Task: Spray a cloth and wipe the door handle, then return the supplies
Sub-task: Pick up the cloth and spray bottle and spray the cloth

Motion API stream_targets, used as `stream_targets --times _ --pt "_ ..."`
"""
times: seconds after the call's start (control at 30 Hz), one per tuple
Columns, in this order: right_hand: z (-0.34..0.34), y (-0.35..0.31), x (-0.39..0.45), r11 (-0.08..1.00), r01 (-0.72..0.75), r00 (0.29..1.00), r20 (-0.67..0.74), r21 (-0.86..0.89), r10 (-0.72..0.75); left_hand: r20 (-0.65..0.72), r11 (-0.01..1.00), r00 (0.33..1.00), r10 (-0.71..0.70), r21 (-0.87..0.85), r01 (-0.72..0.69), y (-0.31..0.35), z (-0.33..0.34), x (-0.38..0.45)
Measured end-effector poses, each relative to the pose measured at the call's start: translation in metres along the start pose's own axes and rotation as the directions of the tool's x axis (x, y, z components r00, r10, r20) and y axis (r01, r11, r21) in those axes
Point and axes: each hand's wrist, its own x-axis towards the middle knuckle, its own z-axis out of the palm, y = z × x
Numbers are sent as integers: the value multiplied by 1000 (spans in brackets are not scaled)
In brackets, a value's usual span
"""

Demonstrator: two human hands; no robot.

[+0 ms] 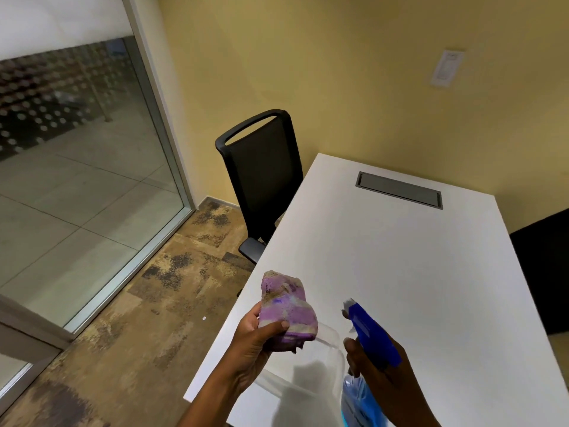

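My left hand [251,346] holds a bunched purple and beige cloth [288,308] above the near left corner of the white table [400,272]. My right hand [378,365] grips a spray bottle [368,331] with a blue trigger head and blue liquid below. Its nozzle points left at the cloth, a short gap away. A finger rests on the trigger. No door handle is in view.
A clear plastic container [311,374] sits on the table under my hands. A black office chair [261,177] stands at the table's left side. A glass partition [77,167] runs along the left, above patterned carpet [138,318]. A grey cable hatch [398,189] is set in the tabletop.
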Motion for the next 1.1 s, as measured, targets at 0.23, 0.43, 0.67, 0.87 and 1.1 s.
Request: stream_targets --times 0.23,0.43,0.67,0.87,1.1 --pt "-41 39 -5 1000 16 983 -181 7 -15 32 1000 999 6 1 -6 -14 -7 5" --pt "-58 85 -7 997 -73 955 -289 3 70 20 999 1000 -19 33 18 -24 -9 7" --pt "-56 122 -13 995 -97 908 -409 -2 88 33 998 999 -42 43 41 -28 -6 6" --pt "-50 136 -13 993 -121 891 -441 -7 106 -4 996 998 -69 55 70 -29 -3 3" --pt "-51 138 -10 992 -127 881 -460 6 115 -24 995 995 -93 21 93 -31 1 -4"
